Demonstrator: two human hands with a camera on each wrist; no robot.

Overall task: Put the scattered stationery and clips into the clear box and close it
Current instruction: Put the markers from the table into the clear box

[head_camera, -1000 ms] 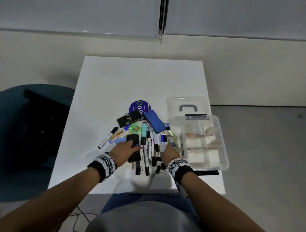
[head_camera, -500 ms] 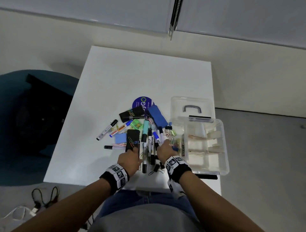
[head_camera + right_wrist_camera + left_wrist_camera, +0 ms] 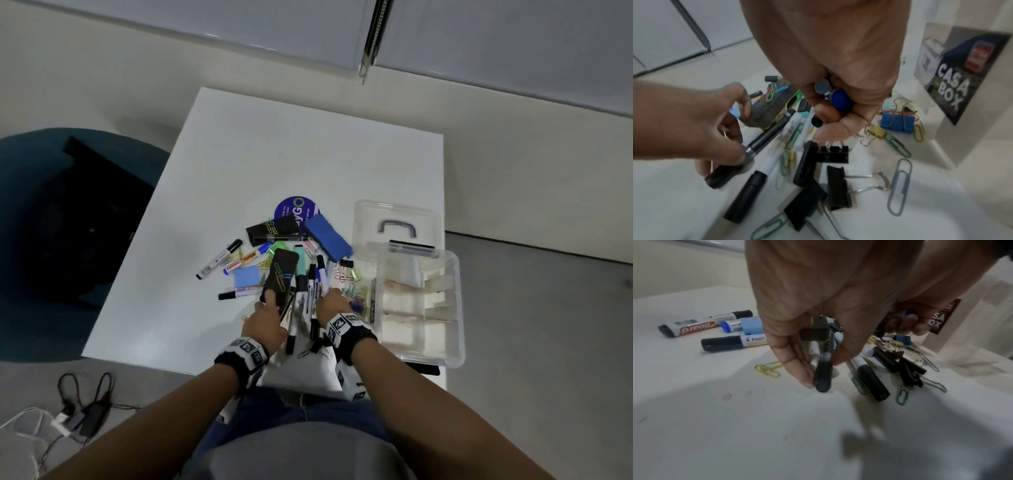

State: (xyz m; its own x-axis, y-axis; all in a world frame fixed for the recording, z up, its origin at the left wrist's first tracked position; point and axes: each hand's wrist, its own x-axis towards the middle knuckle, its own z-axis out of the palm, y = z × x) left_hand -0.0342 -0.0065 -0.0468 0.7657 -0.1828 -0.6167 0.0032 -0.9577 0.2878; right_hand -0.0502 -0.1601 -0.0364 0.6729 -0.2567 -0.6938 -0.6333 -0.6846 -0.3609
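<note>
The clear box (image 3: 457, 308) stands open at the table's right edge, its lid (image 3: 394, 214) lying back behind it. Left of it lies a pile of markers, pens and clips. My left hand (image 3: 269, 308) is at the near side of the pile and pinches a thin black pen (image 3: 822, 382) between thumb and forefinger (image 3: 797, 363), close to the tabletop. My right hand (image 3: 330, 301) is just right of it, beside the box wall. Its fingers are curled round a bundle of markers, whose blue cap end (image 3: 839, 100) shows in the fist.
Black binder clips (image 3: 835, 186), a blue binder clip (image 3: 897, 123) and loose paper clips lie under my right hand. A black eraser (image 3: 279, 277), a blue eraser (image 3: 328, 236) and more markers (image 3: 219, 258) lie further out. A teal chair (image 3: 51, 240) stands left.
My left hand has left the black eraser and drawn back to the near pens, where it now pinches one. The right hand has stayed by the box, closing on markers.
</note>
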